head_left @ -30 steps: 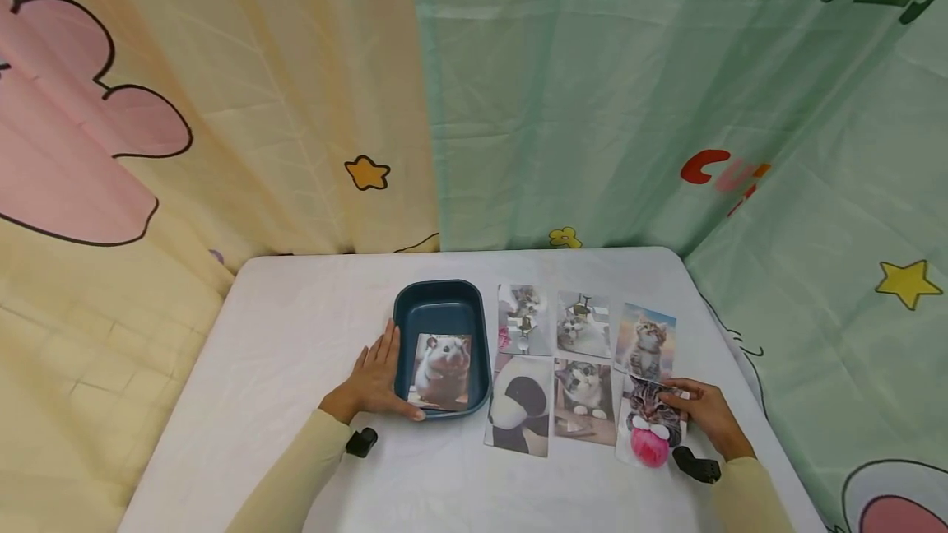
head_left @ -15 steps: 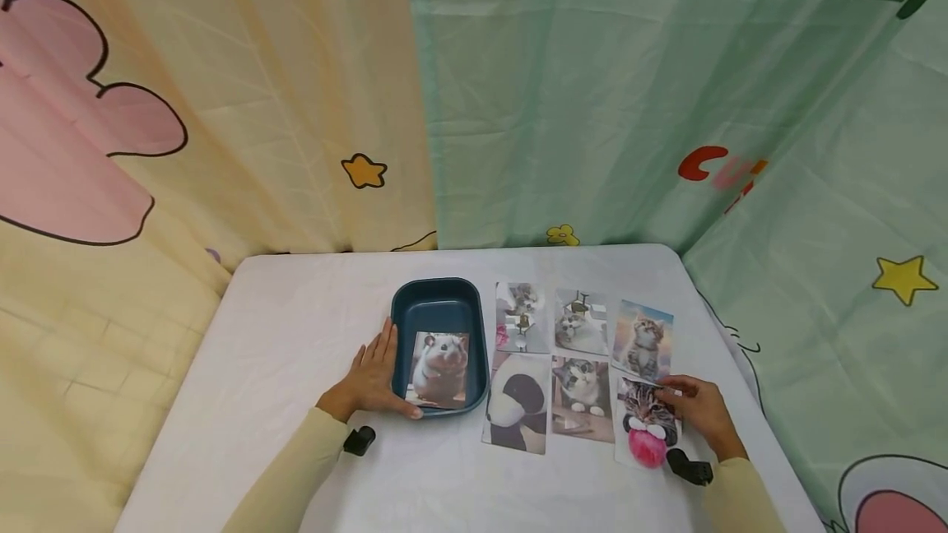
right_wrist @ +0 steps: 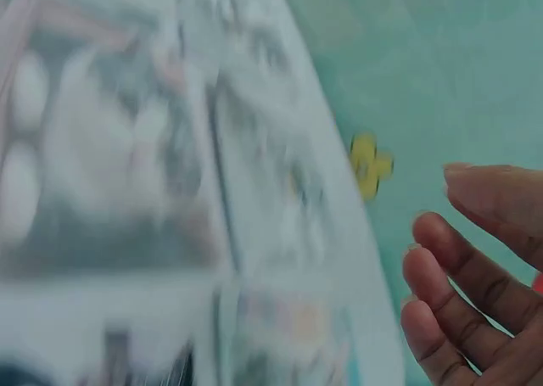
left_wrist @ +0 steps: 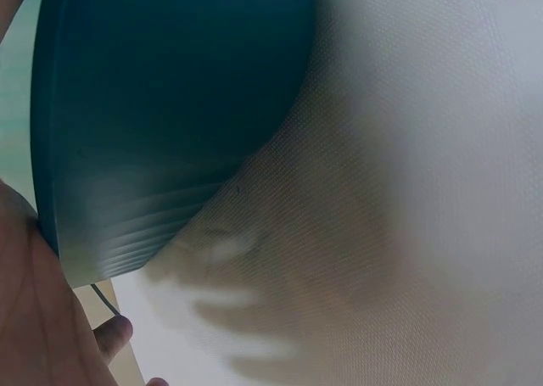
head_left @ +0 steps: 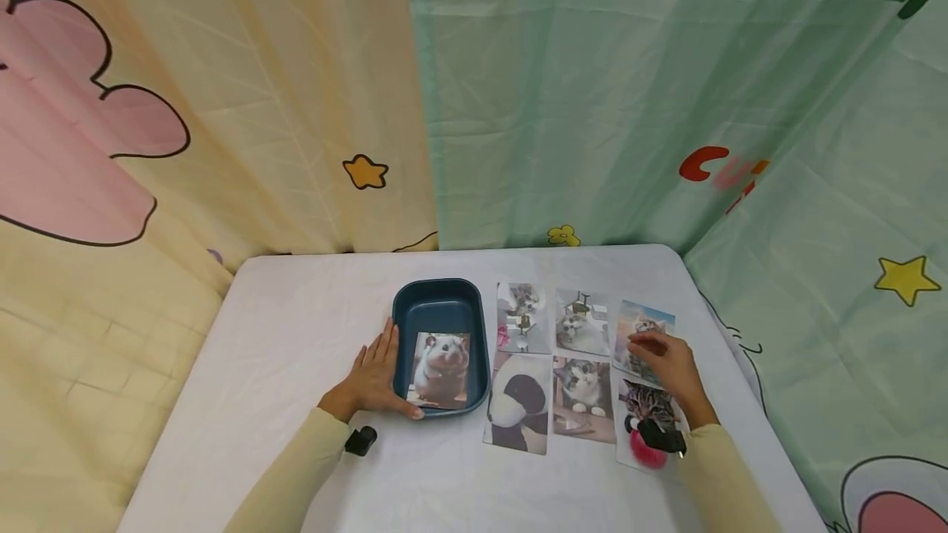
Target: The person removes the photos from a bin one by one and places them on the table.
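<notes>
My left hand (head_left: 374, 377) rests with extended fingers along the left wall of a dark blue tray (head_left: 439, 307). In the left wrist view its palm lies beside the tray's outer wall (left_wrist: 170, 123). Inside the tray lies a hamster picture card (head_left: 442, 370). Over the kitten card (head_left: 628, 321) with the blue sky background hovers my right hand (head_left: 676, 364), partly covering it. The right wrist view shows its fingers bent slightly, thumb apart, with nothing held. Below, a striped cat card (head_left: 641, 397) with a pink ball is partly hidden by the wrist camera.
Several other picture cards lie in two rows right of the tray, including a black-and-white one (head_left: 518, 403) and a grey-and-white cat (head_left: 583, 397). They rest on a white-covered table (head_left: 296, 311). Printed curtains (head_left: 518, 105) hang behind and at the sides.
My right hand has left the striped cat card and moved up and slightly left, over the kitten card. That striped card lies nearly where it was. The left hand and tray stay put.
</notes>
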Demonstrator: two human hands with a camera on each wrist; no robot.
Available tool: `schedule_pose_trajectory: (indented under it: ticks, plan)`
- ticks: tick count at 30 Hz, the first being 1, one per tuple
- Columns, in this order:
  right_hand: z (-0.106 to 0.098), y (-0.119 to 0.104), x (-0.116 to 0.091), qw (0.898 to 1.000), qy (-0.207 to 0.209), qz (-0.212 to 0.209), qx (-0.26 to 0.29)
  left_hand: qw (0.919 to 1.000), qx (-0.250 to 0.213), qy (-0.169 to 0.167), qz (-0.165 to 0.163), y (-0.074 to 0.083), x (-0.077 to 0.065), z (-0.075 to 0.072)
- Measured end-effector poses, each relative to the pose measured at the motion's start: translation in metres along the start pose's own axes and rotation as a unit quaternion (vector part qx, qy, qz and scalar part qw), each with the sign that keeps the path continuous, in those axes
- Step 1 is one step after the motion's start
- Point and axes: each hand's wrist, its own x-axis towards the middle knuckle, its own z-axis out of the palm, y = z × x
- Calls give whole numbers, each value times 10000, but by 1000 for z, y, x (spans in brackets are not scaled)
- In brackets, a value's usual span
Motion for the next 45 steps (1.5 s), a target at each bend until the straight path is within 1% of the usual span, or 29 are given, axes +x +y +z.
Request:
schedule_pose_trajectory:
  ticks: [4, 8, 12, 15, 19, 23, 26, 28, 31, 32, 34, 37, 41, 45]
  plan:
    - [25, -39, 20, 9960, -409, -750, 245, 10000, 29, 1, -26, 0, 0, 0]
    - [56, -75, 38, 9886, -920, -1089, 479, 10000, 0, 33, 1, 1, 0, 0]
    - [92, -103, 53, 9801, -1305, -1329, 693, 10000, -44, 26, -16, 3, -1, -1]
    - [118, -121, 59, 9739, -1559, -1362, 932, 10000, -30, 18, -35, 3, -2, -1]
    - [147, -140, 60, 9664, -1901, -1352, 1082, 10000, -22, 13, -17, 4, -2, -1]
    - [174, -153, 61, 9577, -2186, -1385, 1259, 10000, 6, 4, -10, 4, -3, -2]
    - [192, -160, 60, 9547, -2297, -1315, 1358, 10000, 16, 2, -23, 4, -3, -2]
    - [205, -165, 58, 9564, -2292, -1291, 1271, 10000, 28, -1, -19, 4, -3, -2]
    - [223, -172, 53, 9630, -2179, -1292, 922, 10000, 67, -29, -24, 5, -3, -2]
    - [229, -172, 52, 9665, -2063, -1339, 741, 10000, 56, -5, 1, 5, -3, -1]
    - [240, -172, 48, 9736, -1840, -1290, 398, 10000, 24, 0, 46, 7, -3, -1]
    - [251, -171, 45, 9821, -1517, -1120, -20, 10000, 36, -8, 52, 8, -3, -1]
    - [258, -170, 44, 9855, -1388, -939, -263, 9999, 145, -14, -29, 7, -3, -2]
    - [259, -170, 44, 9836, -1576, -825, -289, 9999, 122, 24, -30, 6, -4, -3]
